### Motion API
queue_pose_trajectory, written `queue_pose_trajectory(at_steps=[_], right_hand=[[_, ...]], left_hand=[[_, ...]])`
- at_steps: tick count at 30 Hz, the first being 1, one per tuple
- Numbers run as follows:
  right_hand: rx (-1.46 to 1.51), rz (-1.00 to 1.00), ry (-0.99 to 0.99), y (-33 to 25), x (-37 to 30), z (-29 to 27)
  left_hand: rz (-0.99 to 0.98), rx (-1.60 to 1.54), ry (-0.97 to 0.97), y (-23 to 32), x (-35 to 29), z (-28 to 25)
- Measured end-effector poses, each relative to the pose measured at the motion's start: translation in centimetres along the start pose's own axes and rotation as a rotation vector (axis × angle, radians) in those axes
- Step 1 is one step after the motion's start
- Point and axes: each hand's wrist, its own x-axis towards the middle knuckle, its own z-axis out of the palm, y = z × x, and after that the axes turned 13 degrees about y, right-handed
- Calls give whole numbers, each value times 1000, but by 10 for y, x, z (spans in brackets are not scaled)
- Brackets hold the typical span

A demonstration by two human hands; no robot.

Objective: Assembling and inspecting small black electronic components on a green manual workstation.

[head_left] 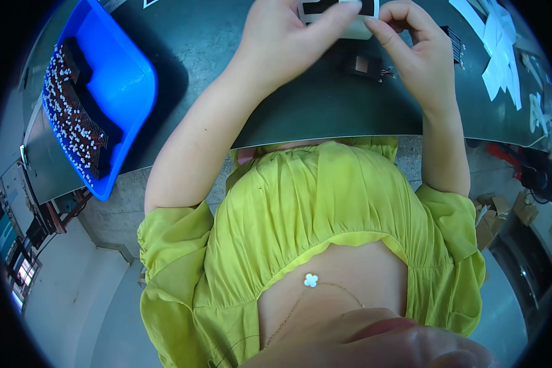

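At the top edge of the head view, my left hand [282, 43] is closed on a flat black piece with a white border [316, 7], its thumb laid across the face. My right hand [417, 52] pinches the same piece at its right end, thumb and forefinger together. Just under it shows a pale, whitish block [357, 29]; whether the two are joined I cannot tell. The top of the piece is cut off by the picture's edge. On the dark table below the hands lies a small black part [367, 66] with a copper-coloured square and short wires.
A blue tray [129, 80] stands at the left, with rows of black wired parts [80, 116] bearing small white ends. Beside my right hand is a black ribbed stack [452, 44]. White strips [500, 49] lie at the far right. The table's near edge [325, 138] runs before my body.
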Motion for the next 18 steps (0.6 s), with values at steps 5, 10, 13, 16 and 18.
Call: queue_pose_trajectory(at_steps=[5, 10, 13, 16, 18], right_hand=[[-21, -112, 190, 2, 0, 13], [-159, -467, 290, -4, 4, 14], [-141, -447, 320, -2, 1, 18], [-195, -535, 350, -11, 3, 17], [-247, -621, 346, -13, 4, 17]], left_hand=[[-295, -234, 117, 1, 3, -1], [-341, -298, 105, 11, 0, 3], [-255, -300, 50, 0, -1, 0], [-248, -289, 46, -1, 0, 2], [-221, -246, 71, -3, 0, 2]])
